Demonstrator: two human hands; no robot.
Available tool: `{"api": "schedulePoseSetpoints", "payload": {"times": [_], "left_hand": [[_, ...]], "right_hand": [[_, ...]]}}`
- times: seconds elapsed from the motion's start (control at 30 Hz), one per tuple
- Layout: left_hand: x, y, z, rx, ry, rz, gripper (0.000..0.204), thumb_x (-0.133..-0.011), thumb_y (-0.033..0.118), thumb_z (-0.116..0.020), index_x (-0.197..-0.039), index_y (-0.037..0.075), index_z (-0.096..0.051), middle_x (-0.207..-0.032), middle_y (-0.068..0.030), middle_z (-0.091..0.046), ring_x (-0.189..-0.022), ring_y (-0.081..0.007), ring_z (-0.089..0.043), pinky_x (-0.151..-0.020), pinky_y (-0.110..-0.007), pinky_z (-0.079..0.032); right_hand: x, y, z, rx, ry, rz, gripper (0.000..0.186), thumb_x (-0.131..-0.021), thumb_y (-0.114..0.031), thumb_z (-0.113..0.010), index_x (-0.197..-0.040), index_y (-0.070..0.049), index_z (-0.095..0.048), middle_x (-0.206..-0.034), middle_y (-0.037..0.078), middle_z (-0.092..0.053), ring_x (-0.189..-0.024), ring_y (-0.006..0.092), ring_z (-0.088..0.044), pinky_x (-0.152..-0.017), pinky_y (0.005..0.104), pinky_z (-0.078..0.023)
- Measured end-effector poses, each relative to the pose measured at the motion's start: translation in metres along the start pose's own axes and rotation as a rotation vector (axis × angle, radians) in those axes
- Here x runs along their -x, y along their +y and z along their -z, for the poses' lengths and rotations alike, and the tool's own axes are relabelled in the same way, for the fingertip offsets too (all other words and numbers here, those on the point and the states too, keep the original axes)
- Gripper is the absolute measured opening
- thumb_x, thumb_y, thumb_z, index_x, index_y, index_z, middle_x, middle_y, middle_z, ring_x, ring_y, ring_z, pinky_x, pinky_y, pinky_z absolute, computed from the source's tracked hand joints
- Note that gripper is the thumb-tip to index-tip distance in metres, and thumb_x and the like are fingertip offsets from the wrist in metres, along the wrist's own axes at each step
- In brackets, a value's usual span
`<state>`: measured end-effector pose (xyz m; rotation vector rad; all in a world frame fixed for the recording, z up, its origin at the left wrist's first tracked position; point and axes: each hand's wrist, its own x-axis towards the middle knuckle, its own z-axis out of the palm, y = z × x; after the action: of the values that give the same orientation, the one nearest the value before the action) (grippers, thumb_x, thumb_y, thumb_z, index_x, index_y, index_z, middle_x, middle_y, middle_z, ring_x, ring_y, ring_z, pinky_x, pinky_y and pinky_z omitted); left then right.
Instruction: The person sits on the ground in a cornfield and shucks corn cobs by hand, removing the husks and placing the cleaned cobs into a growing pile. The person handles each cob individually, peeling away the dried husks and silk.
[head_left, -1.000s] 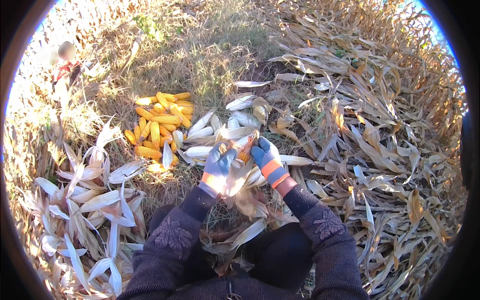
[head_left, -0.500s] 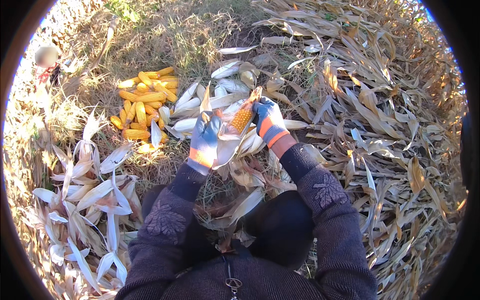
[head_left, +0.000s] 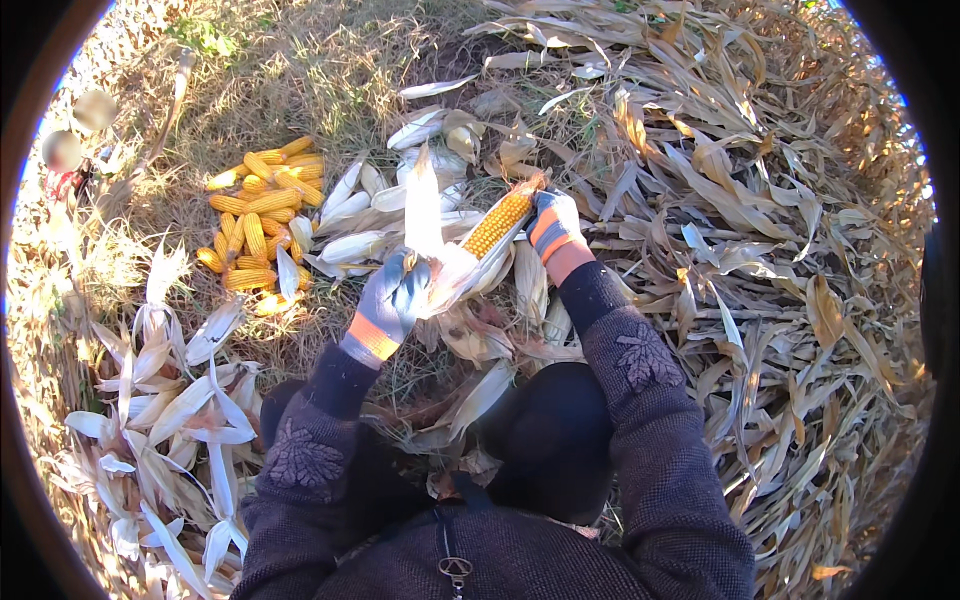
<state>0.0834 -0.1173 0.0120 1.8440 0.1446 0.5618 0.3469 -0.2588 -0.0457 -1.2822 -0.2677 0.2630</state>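
Between my gloved hands a partly husked ear of corn (head_left: 498,225) lies aslant, its yellow kernels bare along the upper side and brown silk at the far tip. My left hand (head_left: 392,293), in a blue-grey and orange glove, is closed on a pale corn husk (head_left: 424,205) that is peeled back from the ear and stands up above the fingers. My right hand (head_left: 553,225), gloved alike, is closed around the ear's far right end and the husk there. The fingertips of that hand are partly hidden.
Bare yellow cobs (head_left: 262,220) lie heaped on dry grass at the far left. Unhusked ears (head_left: 355,247) lie just beyond my hands. Empty husks (head_left: 190,400) pile up at the near left. Dry corn stalks (head_left: 760,300) cover the right side. People (head_left: 66,165) are at the far left edge.
My left hand has drawn left and toward me with the husk, away from the right hand. More kernels show on the ear. The whole view has shifted a little.
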Motion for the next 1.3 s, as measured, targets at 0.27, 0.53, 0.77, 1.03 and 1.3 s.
{"api": "schedulePoseSetpoints", "payload": {"times": [0.27,0.53,0.77,1.03,1.3], "left_hand": [[-0.005,0.042,-0.048,0.088,-0.234,-0.033,0.018,-0.095,0.014,-0.048,-0.103,0.001,-0.058,-0.091,-0.0043,-0.064,-0.079,-0.0111,-0.059,-0.069,-0.027,-0.048],[0.012,0.032,-0.003,-0.089,-0.242,0.112,0.019,-0.089,0.013,-0.049,-0.098,-0.001,-0.059,-0.089,-0.0116,-0.064,-0.078,-0.0227,-0.062,-0.070,-0.032,-0.048],[0.009,0.028,0.002,-0.331,-0.473,0.203,0.023,-0.086,0.017,-0.058,-0.102,0.000,-0.058,-0.088,-0.0146,-0.062,-0.080,-0.0279,-0.060,-0.074,-0.033,-0.047],[0.004,0.028,-0.002,-0.220,-0.762,0.224,0.062,-0.073,0.023,-0.075,-0.124,0.001,-0.048,-0.114,-0.0084,-0.054,-0.104,-0.0166,-0.051,-0.091,-0.030,-0.042],[-0.010,-0.032,-0.028,1.005,-0.123,0.832,0.044,-0.092,0.038,-0.057,-0.107,-0.003,-0.055,-0.094,-0.0176,-0.064,-0.087,-0.0263,-0.064,-0.082,-0.036,-0.053]], "right_hand": [[-0.040,0.009,0.135,1.433,-0.044,0.253,0.025,-0.077,-0.020,-0.063,-0.099,-0.010,-0.067,-0.101,0.009,-0.066,-0.097,0.0232,-0.063,-0.082,0.0325,-0.050],[-0.019,-0.044,0.088,1.890,0.001,0.065,0.029,-0.076,-0.028,-0.064,-0.102,-0.014,-0.067,-0.104,0.009,-0.067,-0.098,0.0256,-0.063,-0.083,0.0344,-0.050],[-0.003,-0.058,0.060,1.135,0.151,0.048,0.023,-0.082,-0.015,-0.056,-0.104,-0.011,-0.063,-0.099,0.004,-0.064,-0.088,0.0202,-0.060,-0.076,0.0317,-0.047],[-0.007,-0.047,0.028,-0.122,0.228,0.156,0.013,-0.087,0.001,-0.049,-0.091,-0.003,-0.060,-0.078,0.002,-0.059,-0.067,0.0120,-0.054,-0.063,0.0268,-0.044],[0.033,-0.064,-0.047,-0.124,-0.038,0.046,0.015,-0.088,0.005,-0.048,-0.092,-0.004,-0.058,-0.079,-0.005,-0.053,-0.068,0.0048,-0.046,-0.063,0.0202,-0.040]]}}
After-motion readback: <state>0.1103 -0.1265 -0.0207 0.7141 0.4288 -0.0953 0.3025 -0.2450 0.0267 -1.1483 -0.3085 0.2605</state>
